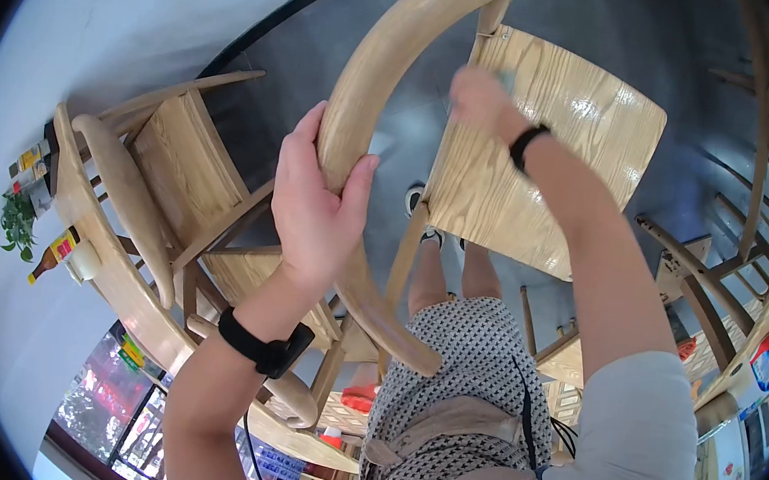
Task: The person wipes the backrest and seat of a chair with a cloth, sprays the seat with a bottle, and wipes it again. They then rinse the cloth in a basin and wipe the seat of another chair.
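Wooden chair backrest (pixel 362 97) gripped by left hand (pixel 313 204); right hand (pixel 479 100) at seat (pixel 543 154) edge.

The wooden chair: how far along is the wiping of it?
In hand: the left hand grips the curved backrest of the wooden chair, while the right hand presses something, too blurred to name, on the seat. The seat shines, but how much is already wiped or left cannot be told.

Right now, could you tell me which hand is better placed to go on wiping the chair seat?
The right hand. It rests on the chair seat, seemingly on a cloth, though that is blurred. The left hand is wrapped around the curved backrest, steadying the chair.
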